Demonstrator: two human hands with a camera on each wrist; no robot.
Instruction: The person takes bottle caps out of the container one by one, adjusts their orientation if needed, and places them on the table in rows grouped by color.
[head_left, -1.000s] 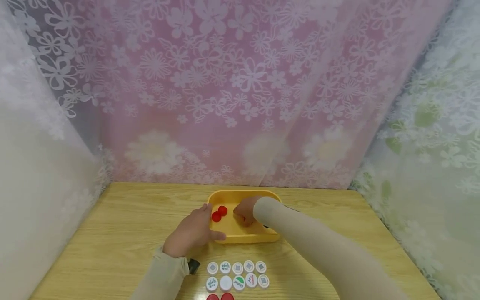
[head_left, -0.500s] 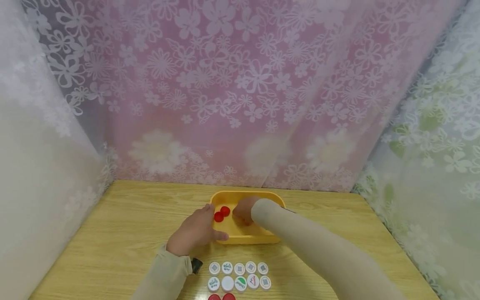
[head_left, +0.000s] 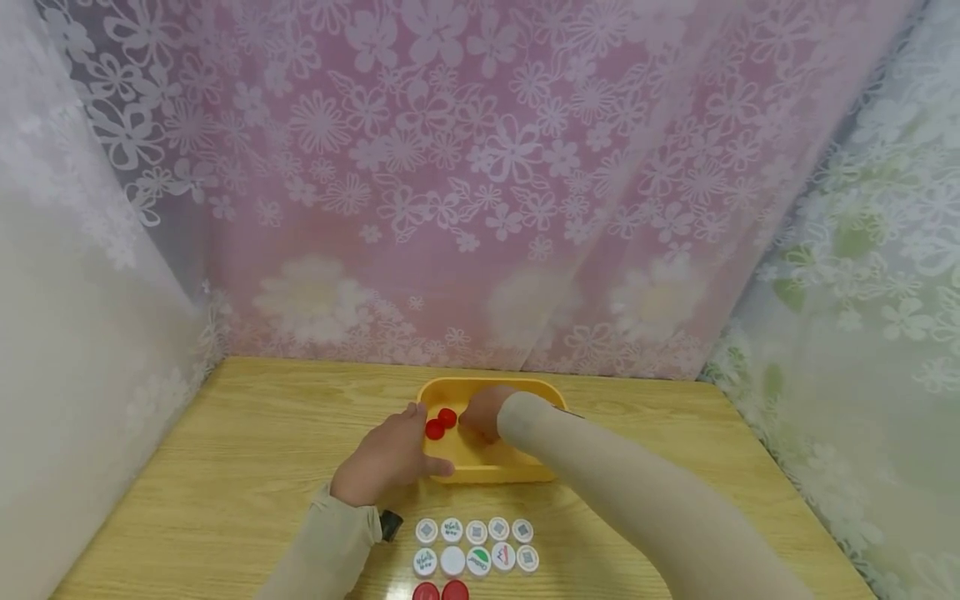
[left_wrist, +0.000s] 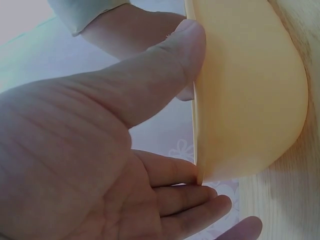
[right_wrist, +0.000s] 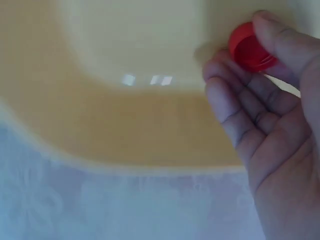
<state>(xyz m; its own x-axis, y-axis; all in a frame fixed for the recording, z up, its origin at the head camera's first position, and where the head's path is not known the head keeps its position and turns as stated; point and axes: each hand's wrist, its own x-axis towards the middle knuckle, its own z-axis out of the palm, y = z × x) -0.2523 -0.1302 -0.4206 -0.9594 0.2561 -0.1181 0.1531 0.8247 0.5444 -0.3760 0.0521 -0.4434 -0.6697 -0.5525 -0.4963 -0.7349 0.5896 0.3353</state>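
In the head view a yellow plastic bin (head_left: 487, 475) stands on the wooden table. My left hand (head_left: 386, 454) holds its left front corner. In the left wrist view the left thumb lies over the bin's rim (left_wrist: 200, 130), with the fingers spread along the edge. Inside the bin, my right hand (head_left: 480, 412) is low over the floor. The right wrist view shows it pinching a red bottle cap (right_wrist: 247, 47), hollow side tilted into view, between thumb and fingers. Two more red caps (head_left: 441, 423) lie in the bin, just left of the right hand.
In front of the bin, white bottle caps (head_left: 476, 533) lie in two rows, several with printed tops. Two red caps (head_left: 440, 592) sit nearer, cut off by the frame's bottom edge. Floral curtains (head_left: 450, 167) hang behind the table and at both sides.
My right hand has shifted slightly left inside the bin, closer to the two red caps lying there. The left hand keeps its place at the corner.
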